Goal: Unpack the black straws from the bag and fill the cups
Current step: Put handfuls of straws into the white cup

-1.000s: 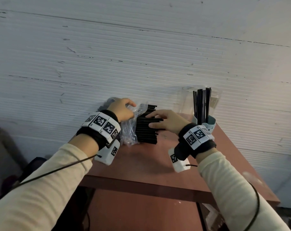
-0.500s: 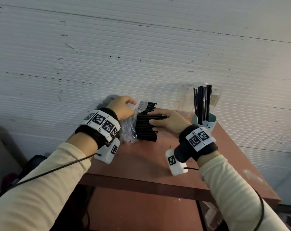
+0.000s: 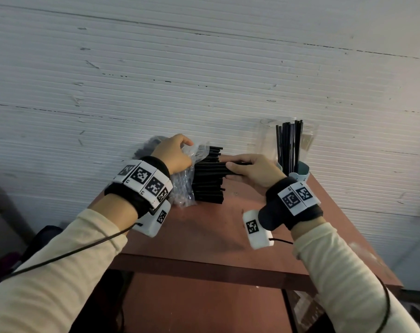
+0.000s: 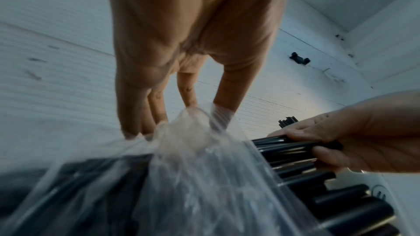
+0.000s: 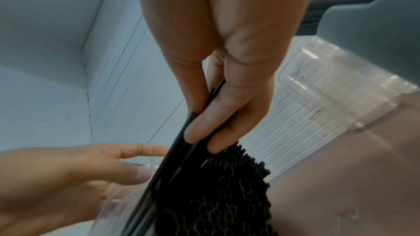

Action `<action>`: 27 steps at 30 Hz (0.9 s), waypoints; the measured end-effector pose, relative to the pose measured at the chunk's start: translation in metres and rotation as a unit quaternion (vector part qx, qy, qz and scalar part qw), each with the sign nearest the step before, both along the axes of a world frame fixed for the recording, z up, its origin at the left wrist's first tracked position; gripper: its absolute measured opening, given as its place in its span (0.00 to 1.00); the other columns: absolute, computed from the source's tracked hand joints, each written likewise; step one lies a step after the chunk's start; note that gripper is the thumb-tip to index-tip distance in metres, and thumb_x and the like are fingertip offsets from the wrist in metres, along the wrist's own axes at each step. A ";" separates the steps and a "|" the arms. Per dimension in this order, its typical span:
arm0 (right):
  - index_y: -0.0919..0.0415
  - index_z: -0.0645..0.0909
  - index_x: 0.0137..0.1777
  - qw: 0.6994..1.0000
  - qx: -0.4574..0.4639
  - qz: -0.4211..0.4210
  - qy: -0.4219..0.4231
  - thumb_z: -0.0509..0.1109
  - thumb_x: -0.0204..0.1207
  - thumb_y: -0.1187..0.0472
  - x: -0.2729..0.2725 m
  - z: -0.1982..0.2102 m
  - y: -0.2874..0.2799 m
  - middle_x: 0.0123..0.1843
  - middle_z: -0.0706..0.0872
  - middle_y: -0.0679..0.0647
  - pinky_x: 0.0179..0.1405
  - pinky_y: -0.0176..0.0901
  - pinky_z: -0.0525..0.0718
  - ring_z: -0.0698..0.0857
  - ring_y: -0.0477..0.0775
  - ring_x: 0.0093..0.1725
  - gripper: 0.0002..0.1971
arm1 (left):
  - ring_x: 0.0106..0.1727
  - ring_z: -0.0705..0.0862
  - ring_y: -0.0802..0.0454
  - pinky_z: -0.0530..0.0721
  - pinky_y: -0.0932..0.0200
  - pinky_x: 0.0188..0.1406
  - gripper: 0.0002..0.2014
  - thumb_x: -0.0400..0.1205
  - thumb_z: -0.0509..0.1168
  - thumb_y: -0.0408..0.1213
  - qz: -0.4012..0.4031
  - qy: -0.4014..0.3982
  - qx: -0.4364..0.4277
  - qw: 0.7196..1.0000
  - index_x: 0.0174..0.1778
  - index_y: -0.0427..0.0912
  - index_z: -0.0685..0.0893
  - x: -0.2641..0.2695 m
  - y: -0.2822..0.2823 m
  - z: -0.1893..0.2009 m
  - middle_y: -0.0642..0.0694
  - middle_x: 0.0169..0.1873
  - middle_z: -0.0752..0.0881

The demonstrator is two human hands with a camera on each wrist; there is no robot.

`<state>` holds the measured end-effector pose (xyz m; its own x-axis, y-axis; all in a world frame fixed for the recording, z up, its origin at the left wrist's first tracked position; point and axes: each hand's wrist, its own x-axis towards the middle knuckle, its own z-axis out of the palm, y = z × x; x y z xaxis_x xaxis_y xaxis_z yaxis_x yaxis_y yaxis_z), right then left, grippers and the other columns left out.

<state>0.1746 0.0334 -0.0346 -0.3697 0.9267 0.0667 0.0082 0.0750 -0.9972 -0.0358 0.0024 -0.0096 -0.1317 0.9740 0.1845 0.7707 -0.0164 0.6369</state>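
A clear plastic bag (image 3: 183, 186) (image 4: 193, 177) lies on the reddish-brown table (image 3: 204, 227) with a thick bundle of black straws (image 3: 207, 179) (image 5: 218, 191) sticking out of its open right end. My left hand (image 3: 174, 156) (image 4: 181, 71) pinches the bag's crumpled top edge. My right hand (image 3: 254, 169) (image 5: 218, 85) grips a few straws (image 4: 286, 145) off the top of the bundle, thumb above and fingers below. A light blue cup (image 3: 297, 171) at the back right holds several upright black straws (image 3: 289, 145).
Clear plastic cups (image 3: 266, 138) (image 5: 341, 85) stand against the white ribbed wall (image 3: 204, 80) beside the blue cup. The table's front edge (image 3: 204, 267) runs below my wrists, with dark clutter on the floor at the left.
My right hand has drawn slightly right with a few straws in its grip, pulling them out from the bundle. The left hand has kept its hold on the bag.
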 end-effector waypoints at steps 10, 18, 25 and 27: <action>0.74 0.83 0.60 0.998 0.034 -0.031 -0.045 0.69 0.77 0.73 0.057 0.027 -0.014 0.54 0.87 0.66 0.47 0.34 0.89 0.89 0.52 0.46 0.12 | 0.66 0.79 0.52 0.73 0.61 0.59 0.40 0.68 0.77 0.57 -0.173 0.173 0.005 0.970 0.75 0.50 0.72 0.069 0.005 0.012 0.53 0.69 0.79; 0.67 0.86 0.56 0.989 0.093 -0.067 -0.096 0.70 0.78 0.71 0.085 0.050 -0.037 0.46 0.88 0.60 0.42 0.32 0.88 0.90 0.48 0.40 0.08 | 0.41 0.82 0.49 0.74 0.57 0.39 0.12 0.78 0.71 0.50 -0.226 0.239 0.011 0.944 0.38 0.50 0.77 0.101 0.024 0.010 0.51 0.34 0.81; 0.46 0.82 0.64 0.915 0.330 -0.176 -0.153 0.74 0.77 0.56 0.109 0.099 -0.057 0.57 0.86 0.51 0.55 0.35 0.82 0.86 0.46 0.54 0.16 | 0.27 0.77 0.66 0.71 0.72 0.29 0.16 0.80 0.69 0.50 -0.242 0.027 0.137 0.960 0.30 0.48 0.76 0.132 0.014 0.026 0.59 0.20 0.78; 0.51 0.80 0.65 0.889 0.402 -0.193 -0.103 0.74 0.77 0.61 0.106 0.113 -0.061 0.61 0.84 0.50 0.57 0.32 0.80 0.84 0.45 0.60 0.18 | 0.23 0.76 0.66 0.72 0.72 0.28 0.17 0.80 0.69 0.51 -0.247 -0.053 0.134 0.958 0.32 0.43 0.78 0.147 0.011 0.030 0.58 0.19 0.78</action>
<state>0.2810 -0.0276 0.0781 -0.1159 0.6710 0.7323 0.3634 0.7148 -0.5975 0.1115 0.0136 0.0207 0.3011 0.8423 0.4471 0.5583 -0.5358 0.6335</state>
